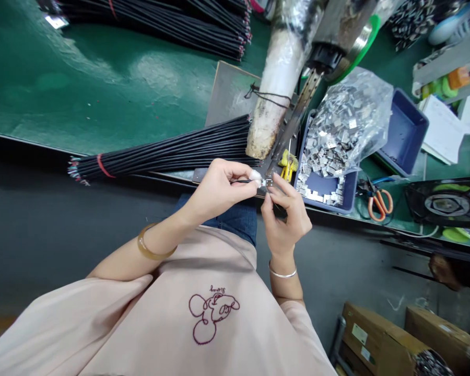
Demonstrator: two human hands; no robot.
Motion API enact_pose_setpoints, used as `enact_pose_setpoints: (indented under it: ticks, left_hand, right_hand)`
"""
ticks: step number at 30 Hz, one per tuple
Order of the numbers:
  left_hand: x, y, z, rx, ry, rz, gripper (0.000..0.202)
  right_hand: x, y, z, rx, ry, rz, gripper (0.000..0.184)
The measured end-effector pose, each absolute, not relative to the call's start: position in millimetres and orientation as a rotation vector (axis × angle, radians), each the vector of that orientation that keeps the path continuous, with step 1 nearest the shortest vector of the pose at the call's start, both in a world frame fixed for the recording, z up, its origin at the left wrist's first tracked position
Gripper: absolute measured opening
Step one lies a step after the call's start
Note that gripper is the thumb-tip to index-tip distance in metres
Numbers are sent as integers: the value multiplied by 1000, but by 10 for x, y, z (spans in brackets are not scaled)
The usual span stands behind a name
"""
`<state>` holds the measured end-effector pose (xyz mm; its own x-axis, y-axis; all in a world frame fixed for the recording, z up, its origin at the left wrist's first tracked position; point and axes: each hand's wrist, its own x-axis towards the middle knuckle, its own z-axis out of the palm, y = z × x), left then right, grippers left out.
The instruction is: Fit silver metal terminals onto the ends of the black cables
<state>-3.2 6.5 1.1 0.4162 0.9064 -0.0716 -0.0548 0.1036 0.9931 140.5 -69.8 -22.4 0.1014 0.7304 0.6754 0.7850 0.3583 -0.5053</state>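
Note:
My left hand (pixel 219 189) pinches the end of a thin black cable (pixel 241 180) between thumb and fingers, at the front edge of the green bench. My right hand (pixel 285 211) is closed just to the right, its fingertips holding a small metal clip (pixel 267 182) against the cable end. Both hands meet under a press machine (pixel 285 78) wrapped in plastic. A bundle of black cables (pixel 168 154), tied with a red band, lies on the bench to the left of the hands.
A blue tray (pixel 329 188) and a plastic bag of metal clips (pixel 340 125) sit right of the hands. Orange-handled scissors (pixel 379 203) lie further right. More black cables (pixel 160 23) lie at the back. Cardboard boxes (pixel 379 339) stand on the floor.

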Motion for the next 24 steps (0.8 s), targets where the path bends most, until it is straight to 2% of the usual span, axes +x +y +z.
enact_pose_setpoints:
  ticks: [9,16,24]
  left_hand:
    - [20,86,9,1304,941,997,11]
    - [-14,67,21,1334,892,902,9]
    - [-5,62,44,1419,914,996,11]
  right_hand:
    - [1387,-610,-116,-1397,-1624,-61,14]
    - [1394,-643,-126,-1420,-1595,-24,13]
    - [1369,-620,-72,-1431,-1597,-53,12]
